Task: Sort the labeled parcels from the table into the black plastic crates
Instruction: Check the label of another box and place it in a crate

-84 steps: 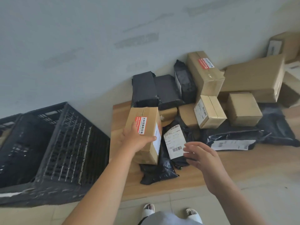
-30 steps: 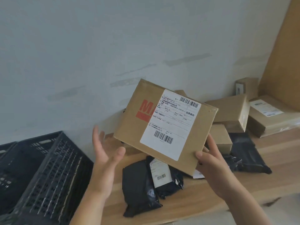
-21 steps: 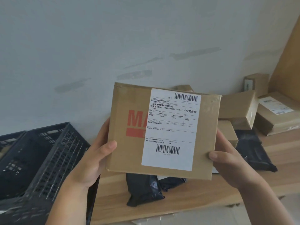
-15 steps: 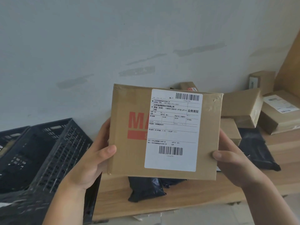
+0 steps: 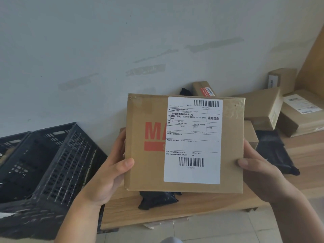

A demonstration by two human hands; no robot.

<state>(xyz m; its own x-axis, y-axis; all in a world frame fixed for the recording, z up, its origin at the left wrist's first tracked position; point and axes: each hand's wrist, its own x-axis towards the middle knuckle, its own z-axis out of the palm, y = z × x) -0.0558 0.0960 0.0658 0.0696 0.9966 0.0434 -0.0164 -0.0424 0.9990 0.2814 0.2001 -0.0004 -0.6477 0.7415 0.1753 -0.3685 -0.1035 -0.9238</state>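
Holding a flat cardboard box (image 5: 150, 172) up in front of the wall, above the wooden table (image 5: 175, 213), label side toward the camera. The left hand (image 5: 108, 178) grips its left edge, thumb on the front face; the right hand (image 5: 259, 174) grips the right edge the same way. A white shipping label (image 5: 192, 141) with two barcodes covers part of the red print. A black crate (image 5: 52, 172) stands at the left, just beside the table. On the table lie black mailer bags (image 5: 275, 151) and more brown boxes (image 5: 263, 107), stacked toward the right.
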